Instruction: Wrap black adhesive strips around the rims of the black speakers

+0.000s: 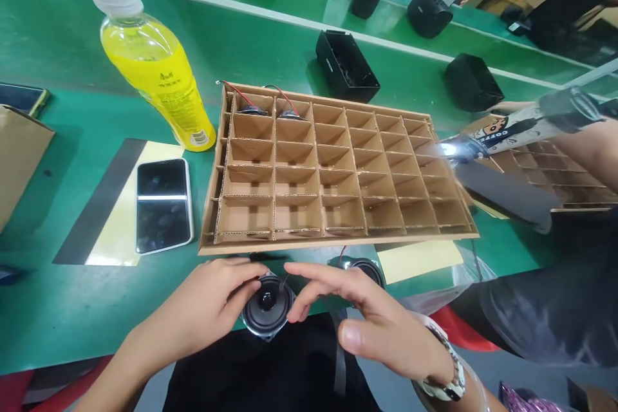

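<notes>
Divided carton [338, 243], obstacle beyond hands [217, 290]

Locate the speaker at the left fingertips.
At lower centre in the head view, the speaker is between the left hand and right hand, in front of the divided box.

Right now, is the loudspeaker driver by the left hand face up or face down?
Face up: the loudspeaker driver shows its dark cone and central dome.

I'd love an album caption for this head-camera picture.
At a green workbench, left hand on a round speaker, right hand close by, before a divided cardboard tray.
</notes>
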A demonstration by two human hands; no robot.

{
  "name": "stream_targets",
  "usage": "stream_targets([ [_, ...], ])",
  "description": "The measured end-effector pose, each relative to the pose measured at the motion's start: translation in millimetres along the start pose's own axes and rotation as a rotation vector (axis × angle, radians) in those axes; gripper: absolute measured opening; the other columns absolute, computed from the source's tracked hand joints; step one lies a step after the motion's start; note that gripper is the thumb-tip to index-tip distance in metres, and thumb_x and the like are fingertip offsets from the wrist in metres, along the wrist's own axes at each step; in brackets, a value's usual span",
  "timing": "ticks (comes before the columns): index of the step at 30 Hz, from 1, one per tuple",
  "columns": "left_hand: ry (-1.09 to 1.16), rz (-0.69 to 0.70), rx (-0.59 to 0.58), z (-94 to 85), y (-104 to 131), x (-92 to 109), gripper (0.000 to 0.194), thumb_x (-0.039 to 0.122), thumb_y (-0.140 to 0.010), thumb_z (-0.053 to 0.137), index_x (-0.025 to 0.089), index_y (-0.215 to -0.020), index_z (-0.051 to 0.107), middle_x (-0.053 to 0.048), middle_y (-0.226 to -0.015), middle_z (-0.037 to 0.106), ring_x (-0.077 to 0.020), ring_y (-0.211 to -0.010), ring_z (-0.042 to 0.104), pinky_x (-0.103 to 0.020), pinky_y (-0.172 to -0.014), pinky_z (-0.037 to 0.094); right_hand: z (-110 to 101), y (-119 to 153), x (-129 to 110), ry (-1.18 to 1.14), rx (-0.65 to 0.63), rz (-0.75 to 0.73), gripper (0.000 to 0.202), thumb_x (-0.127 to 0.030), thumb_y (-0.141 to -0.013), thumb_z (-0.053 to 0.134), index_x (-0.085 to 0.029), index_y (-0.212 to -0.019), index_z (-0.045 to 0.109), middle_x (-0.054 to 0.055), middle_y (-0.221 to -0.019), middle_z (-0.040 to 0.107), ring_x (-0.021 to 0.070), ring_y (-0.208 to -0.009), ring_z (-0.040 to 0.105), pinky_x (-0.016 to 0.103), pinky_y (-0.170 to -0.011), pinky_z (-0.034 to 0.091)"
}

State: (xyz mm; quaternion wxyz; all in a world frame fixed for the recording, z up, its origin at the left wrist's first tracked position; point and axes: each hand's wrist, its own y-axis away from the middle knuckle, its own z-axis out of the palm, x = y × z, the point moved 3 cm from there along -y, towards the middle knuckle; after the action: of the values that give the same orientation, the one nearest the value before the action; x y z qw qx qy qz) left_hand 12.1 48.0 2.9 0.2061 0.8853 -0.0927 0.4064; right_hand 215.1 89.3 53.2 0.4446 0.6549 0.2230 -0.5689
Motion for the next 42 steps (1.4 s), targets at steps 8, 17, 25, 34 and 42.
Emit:
stream_targets([
  [8,-0.319,0.007,0.657,-15.2,38,35,0.022,0.044,-0.091,0.050,0.030,-0.095,0.066,0.003,-0.088,0.073,-0.0215,-0.076,0.069,-0.033,-0.070,0.049,2,4,5,-0.088,0.001,0.023,0.074,-0.066,-0.086,0.049,-0.022,-0.144,0.035,0.005,-0.111,0.062,0.0142,-0.100,0.059,0.033,-0.097,0.045],
  [17,-0.279,0.104,0.639,-9.0,20,64,0.012,0.016,-0.085,0.049,0.024,-0.077,0.054,0.007,-0.070,0.064,-0.0136,-0.067,0.062,-0.034,-0.079,0.042,7,1,-3,-0.040,-0.038,-0.002,0.070,-0.062,-0.084,0.054,-0.027,-0.143,0.038,0.003,-0.107,0.063,0.0148,-0.097,0.062,0.030,-0.095,0.050],
  [25,-0.195,0.033,0.608,-3.1,21,50,0.008,0.018,-0.079,0.058,0.022,-0.084,0.053,0.006,-0.076,0.063,-0.0134,-0.073,0.062,-0.029,-0.075,0.043,9,-3,-12,-0.031,-0.076,-0.016,0.064,-0.064,-0.085,0.050,-0.027,-0.137,0.047,0.004,-0.102,0.065,0.0156,-0.094,0.062,0.025,-0.081,0.053],
  [34,-0.135,0.019,0.735,-4.2,26,49,0.005,0.017,-0.083,0.057,0.022,-0.082,0.057,0.006,-0.076,0.063,-0.0112,-0.070,0.059,-0.027,-0.074,0.042,11,-8,-10,-0.071,-0.090,0.011,0.071,-0.068,-0.083,0.049,-0.025,-0.139,0.045,0.005,-0.103,0.064,0.0164,-0.093,0.062,0.034,-0.094,0.051],
  [42,-0.044,-0.017,0.753,1.2,33,44,0.007,0.019,-0.083,0.062,0.024,-0.087,0.058,0.006,-0.081,0.064,-0.0111,-0.075,0.059,-0.026,-0.077,0.044,15,-9,-6,-0.126,-0.126,-0.006,0.068,-0.065,-0.085,0.049,-0.031,-0.143,0.036,0.002,-0.103,0.064,0.0136,-0.094,0.061,0.032,-0.095,0.049],
])
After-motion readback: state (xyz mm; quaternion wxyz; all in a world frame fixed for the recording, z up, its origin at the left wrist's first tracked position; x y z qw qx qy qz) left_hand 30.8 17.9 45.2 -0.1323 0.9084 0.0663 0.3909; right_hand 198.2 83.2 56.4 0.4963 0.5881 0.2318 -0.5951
